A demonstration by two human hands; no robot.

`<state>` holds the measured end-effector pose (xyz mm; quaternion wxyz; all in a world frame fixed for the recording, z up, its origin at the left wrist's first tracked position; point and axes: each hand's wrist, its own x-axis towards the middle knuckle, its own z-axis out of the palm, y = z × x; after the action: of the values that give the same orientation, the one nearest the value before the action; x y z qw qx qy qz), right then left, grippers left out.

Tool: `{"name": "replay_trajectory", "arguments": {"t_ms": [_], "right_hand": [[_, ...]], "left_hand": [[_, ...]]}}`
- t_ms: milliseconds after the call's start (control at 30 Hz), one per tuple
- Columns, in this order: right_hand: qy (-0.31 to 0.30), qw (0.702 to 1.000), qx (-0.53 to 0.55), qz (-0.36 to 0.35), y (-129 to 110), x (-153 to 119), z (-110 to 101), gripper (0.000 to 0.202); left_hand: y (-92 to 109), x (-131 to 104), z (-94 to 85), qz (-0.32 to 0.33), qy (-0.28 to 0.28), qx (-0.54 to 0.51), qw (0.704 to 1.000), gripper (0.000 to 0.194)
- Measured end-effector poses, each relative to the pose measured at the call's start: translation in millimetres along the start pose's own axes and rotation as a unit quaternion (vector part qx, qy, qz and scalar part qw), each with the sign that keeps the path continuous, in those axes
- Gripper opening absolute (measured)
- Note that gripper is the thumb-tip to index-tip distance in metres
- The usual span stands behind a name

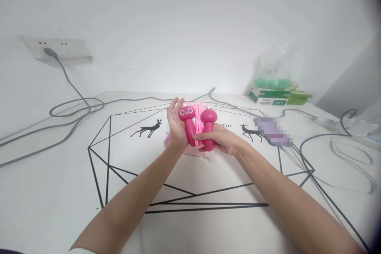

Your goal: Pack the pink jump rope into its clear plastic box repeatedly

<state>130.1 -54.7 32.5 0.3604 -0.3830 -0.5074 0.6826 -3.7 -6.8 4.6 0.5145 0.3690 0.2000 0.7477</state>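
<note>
A pink jump rope (198,121) is bundled between two dark pink handles with rounded heads, one showing a cartoon face. My left hand (176,125) lies along the outer side of the left handle (189,127), palm toward it, fingers stretched upward and apart from a grip. My right hand (218,139) is wrapped round the right handle (209,130), its thumb reaching across the rope toward the left handle. Behind and below the hands, a pink box (194,151) sits on the table, mostly hidden.
The white table (178,230) has black line and deer prints. A phone (274,131) lies at the right, near grey cables (300,151). Green boxes (269,97) under a plastic bag (272,67) stand at the back right. A power strip (364,131) is far right.
</note>
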Motion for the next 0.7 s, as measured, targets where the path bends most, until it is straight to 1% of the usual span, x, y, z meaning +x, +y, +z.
{"name": "replay_trajectory", "arguments": {"t_ms": [133, 200, 267, 400, 533, 633, 700], "right_hand": [[0.020, 1.000, -0.002, -0.006, 0, 1, 5, 0.034], [0.036, 0.999, 0.004, -0.002, 1, 2, 6, 0.031], [0.049, 0.999, 0.016, 0.001, 1, 3, 5, 0.027], [0.065, 0.997, 0.034, 0.008, 1, 4, -5, 0.027], [0.074, 0.997, 0.030, -0.003, 1, 4, -18, 0.028], [0.082, 0.996, 0.022, 0.000, 3, 5, -25, 0.030], [0.080, 0.997, 0.021, 0.004, 5, 5, -26, 0.031]], "left_hand": [[3, -4, 4.4, 0.013, 0.005, 0.007, 1.000, 0.041], [4, -5, 6.4, 0.011, -0.005, 0.000, 1.000, 0.041], [7, -4, 7.5, -0.006, -0.023, -0.018, 1.000, 0.043], [17, 6, 5.1, -0.075, -0.053, -0.073, 0.993, 0.050], [26, 21, -3.7, -0.175, -0.064, -0.127, 0.974, 0.052], [29, 27, -10.4, -0.234, -0.072, -0.131, 0.961, 0.051], [28, 28, -12.9, -0.255, -0.077, -0.119, 0.956, 0.050]]}}
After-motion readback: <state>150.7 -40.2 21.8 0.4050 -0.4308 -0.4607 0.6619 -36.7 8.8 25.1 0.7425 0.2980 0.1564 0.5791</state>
